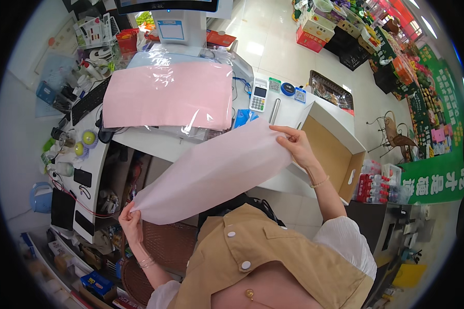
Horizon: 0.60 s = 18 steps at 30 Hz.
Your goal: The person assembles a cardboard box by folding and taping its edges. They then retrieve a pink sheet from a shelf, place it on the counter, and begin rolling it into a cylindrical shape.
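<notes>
A sheet of pale pink wrapping paper [216,170] stretches at a slant between my two hands, lower at the left and higher at the right. My left hand [131,221] pinches its lower left end, where the paper gathers to a point. At the upper right end, my right hand [298,146] grips the edge between thumb and fingers. Beyond it, a flat pink sheet in clear plastic wrap [170,95] lies over the counter scale, its plastic edges sticking out at the sides.
An open cardboard box [329,147] stands on the counter at the right, near a card payment terminal [259,95]. A keyboard [87,103] and small clutter line the left desk. Behind me at the left is a brown woven chair [167,244]. Bottled drinks [374,188] stand far right.
</notes>
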{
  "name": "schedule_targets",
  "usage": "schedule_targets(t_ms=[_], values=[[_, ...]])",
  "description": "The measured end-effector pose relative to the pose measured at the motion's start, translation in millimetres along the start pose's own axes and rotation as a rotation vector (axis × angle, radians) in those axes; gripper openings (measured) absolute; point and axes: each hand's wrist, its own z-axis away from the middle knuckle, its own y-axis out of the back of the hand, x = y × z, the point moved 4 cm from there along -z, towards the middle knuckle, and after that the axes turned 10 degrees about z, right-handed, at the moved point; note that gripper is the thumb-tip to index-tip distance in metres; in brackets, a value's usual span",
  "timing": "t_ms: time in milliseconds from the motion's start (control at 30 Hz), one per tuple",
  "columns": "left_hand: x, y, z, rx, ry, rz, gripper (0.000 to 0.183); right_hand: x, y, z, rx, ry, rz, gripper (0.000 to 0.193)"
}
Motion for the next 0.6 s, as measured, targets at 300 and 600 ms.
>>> schedule_targets(t_ms=[300,600], values=[[15.8,52.7,-8.6,0.323,0.075,-0.485,0.043,11.6,-28.8,-19.1,0.065,0.134,0.259,0.014],[-41.6,-243.8,-4.7,-0.633,-0.363,-1.009,0.046,-12.2,-109.0,14.7,0.051,0.648,0.513,0.016]])
